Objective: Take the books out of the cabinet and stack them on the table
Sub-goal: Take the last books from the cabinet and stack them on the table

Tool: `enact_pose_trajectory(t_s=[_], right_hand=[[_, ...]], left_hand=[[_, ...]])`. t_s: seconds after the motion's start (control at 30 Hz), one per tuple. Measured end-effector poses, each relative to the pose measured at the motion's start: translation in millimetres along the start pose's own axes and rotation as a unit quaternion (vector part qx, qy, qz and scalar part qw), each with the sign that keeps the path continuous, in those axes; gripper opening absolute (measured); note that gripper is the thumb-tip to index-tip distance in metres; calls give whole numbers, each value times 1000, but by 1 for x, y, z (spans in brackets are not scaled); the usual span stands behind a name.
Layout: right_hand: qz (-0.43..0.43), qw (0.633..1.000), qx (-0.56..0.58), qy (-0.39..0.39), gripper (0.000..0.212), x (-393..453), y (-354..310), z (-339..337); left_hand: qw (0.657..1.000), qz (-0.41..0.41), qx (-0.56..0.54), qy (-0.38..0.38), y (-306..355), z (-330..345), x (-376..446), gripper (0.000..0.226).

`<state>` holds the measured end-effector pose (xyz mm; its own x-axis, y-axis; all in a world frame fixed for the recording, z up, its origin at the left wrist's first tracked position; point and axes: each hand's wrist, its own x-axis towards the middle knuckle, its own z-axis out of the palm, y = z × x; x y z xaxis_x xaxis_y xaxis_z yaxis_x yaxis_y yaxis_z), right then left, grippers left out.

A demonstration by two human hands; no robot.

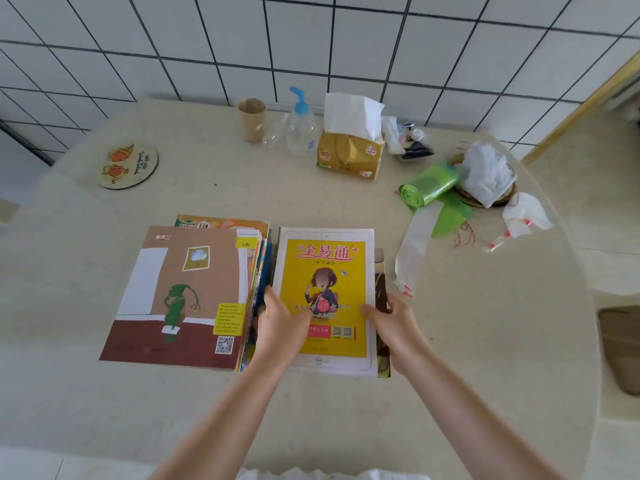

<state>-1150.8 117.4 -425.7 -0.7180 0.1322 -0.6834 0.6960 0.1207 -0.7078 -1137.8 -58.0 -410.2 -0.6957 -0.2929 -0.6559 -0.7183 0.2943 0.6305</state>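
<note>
Two piles of books lie side by side on the beige table (pixel 450 341). The left pile (pixel 180 299) has a brown cover with a green figure on top and several thin books under it. On the right pile, a yellow-and-white book (pixel 325 271) is uppermost, with a darker book (pixel 381 289) showing beneath its right edge. My left hand (pixel 280 323) grips the yellow book's left edge, thumb on the cover. Gripping its right edge in the same way is my right hand (pixel 394 323). The cabinet is out of view.
Along the far side of the table stand a paper cup (pixel 252 119), a pump bottle (pixel 300 128) and a tissue pack (pixel 349 147). A green bag roll (pixel 429 185) and crumpled plastic bags lie at the right. A round coaster (pixel 127 165) sits far left. A tiled wall is behind.
</note>
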Motion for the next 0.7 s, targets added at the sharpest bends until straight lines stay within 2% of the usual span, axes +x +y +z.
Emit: enact_pose_trajectory(t_s=[0.23, 0.27, 0.37, 0.4, 0.5, 0.53, 0.63, 0.7], right_hand=[[-4, 999, -33, 27, 25, 2, 2, 3], [-12, 998, -57, 28, 32, 2, 3, 4], [-5, 994, -108, 25, 72, 8, 9, 5], [-1, 991, -133, 27, 77, 8, 8, 6], [10, 977, -212, 36, 71, 5, 2, 6], [14, 975, -217, 32, 76, 7, 3, 6], [13, 987, -162, -1, 103, 18, 15, 5], [7, 993, -118, -16, 103, 26, 25, 3]], left_hand=[[1000, 1, 23, 0, 0, 6, -4, 94], [1000, -1, 24, -6, -1, 5, -2, 94], [999, -7, 26, -27, -3, 2, 3, 93], [999, -7, 30, -31, -4, 2, 4, 94], [998, -7, 51, -28, -3, 3, 5, 101], [998, -5, 56, -23, -3, 5, 6, 103], [997, 1, 74, -4, -5, 11, 6, 106], [996, 2, 88, 9, -6, 14, 6, 109]])
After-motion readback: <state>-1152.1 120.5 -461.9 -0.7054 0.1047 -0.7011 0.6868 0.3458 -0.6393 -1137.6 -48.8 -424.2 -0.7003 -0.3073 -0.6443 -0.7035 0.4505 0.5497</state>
